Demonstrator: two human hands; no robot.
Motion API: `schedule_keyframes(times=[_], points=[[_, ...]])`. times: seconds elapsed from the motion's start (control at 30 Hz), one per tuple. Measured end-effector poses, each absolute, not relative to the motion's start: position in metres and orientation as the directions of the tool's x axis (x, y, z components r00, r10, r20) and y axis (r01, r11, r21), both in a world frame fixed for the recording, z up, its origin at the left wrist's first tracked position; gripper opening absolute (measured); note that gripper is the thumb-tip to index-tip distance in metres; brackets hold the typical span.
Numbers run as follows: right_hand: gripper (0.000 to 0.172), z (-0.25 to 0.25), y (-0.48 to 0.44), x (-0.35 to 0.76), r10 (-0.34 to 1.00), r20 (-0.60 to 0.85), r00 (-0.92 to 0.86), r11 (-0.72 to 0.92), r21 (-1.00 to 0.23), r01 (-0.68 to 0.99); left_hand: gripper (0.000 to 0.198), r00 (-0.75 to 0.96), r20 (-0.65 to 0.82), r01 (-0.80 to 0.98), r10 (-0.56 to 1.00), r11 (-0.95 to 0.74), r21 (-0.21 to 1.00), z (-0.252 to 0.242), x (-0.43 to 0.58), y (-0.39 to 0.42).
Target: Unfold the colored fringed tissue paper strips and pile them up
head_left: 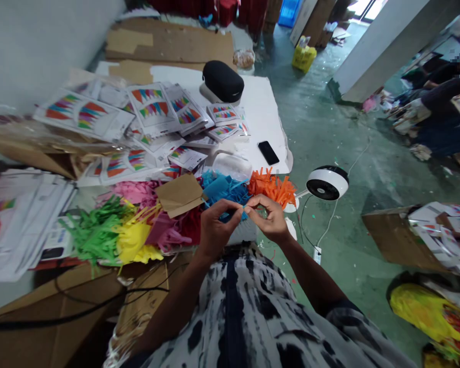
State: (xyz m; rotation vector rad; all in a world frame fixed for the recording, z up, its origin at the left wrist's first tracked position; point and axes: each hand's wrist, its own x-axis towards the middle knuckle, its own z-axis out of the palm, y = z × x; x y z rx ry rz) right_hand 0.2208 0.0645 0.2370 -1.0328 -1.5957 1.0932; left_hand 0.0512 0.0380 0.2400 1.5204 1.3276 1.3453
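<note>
My left hand [219, 225] and my right hand [267, 217] meet in front of my body, both in a pinch with the fingertips nearly touching. What lies between them is too small to make out. Just behind the fingers is a heap of blue paper fringe [224, 188], and orange fringe [272, 187] spreads to its right. A brown card piece [180, 194] rests left of my left hand. Further left lie pink [136, 191], yellow [136, 240] and green paper fringe [95, 230].
Printed packets [153, 107] are piled on the white table [264, 102] near a black case [223, 81] and a phone [268, 152]. A white fan [327, 182] stands to the right with cords on the floor. Another person [444, 102] sits far right beyond a carton [398, 240].
</note>
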Motion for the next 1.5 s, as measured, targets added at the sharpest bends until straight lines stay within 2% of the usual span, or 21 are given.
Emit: schedule_keyframes(times=[0.17,0.47,0.57,0.67,0.93,1.07,1.17,1.27,1.37,1.5], points=[[0.028,0.238,0.061,0.222,0.963,0.167,-0.213,0.207,-0.962,0.18,0.01,-0.034,0.136,0.16,0.99,-0.129,0.979,0.236,0.047,0.034],[0.036,0.233,0.054,0.223,0.971,0.091,-0.221,0.129,-0.978,0.166,0.015,-0.052,0.045,0.067,0.998,-0.041,0.997,0.23,0.05,0.028],[0.034,0.232,0.05,0.226,0.974,0.102,-0.201,0.136,-0.977,0.162,0.024,-0.03,-0.003,-0.062,1.0,0.001,0.998,0.225,0.052,0.026],[0.033,0.226,0.048,0.226,0.985,0.11,-0.134,0.128,-0.983,0.133,0.034,-0.022,-0.017,-0.102,1.0,0.014,0.995,0.219,0.051,0.025],[0.034,0.204,0.034,0.224,0.991,0.007,-0.135,0.018,-0.997,0.079,0.027,-0.048,-0.011,-0.011,0.999,0.01,1.0,0.207,0.054,0.026],[0.035,0.199,0.026,0.229,0.999,0.035,-0.002,0.035,-0.988,0.151,0.027,0.113,0.015,0.126,0.993,-0.029,0.992,0.199,0.055,0.025],[0.033,0.192,0.018,0.236,0.998,0.061,-0.014,0.062,-0.965,0.254,0.03,0.283,0.0,0.254,0.959,-0.075,0.964,0.187,0.056,0.021],[0.034,0.18,0.008,0.246,0.997,-0.061,0.037,-0.068,-0.971,0.231,0.036,0.406,-0.073,0.333,0.911,-0.073,0.94,0.172,0.058,0.013],[0.039,0.166,-0.001,0.256,0.976,-0.172,0.136,-0.189,-0.974,0.126,0.041,0.449,-0.145,0.32,0.882,-0.007,0.948,0.158,0.063,0.007],[0.044,0.145,-0.002,0.265,0.955,-0.298,-0.001,-0.297,-0.955,0.02,0.043,0.437,-0.15,0.299,0.887,0.014,0.954,0.143,0.08,0.012]])
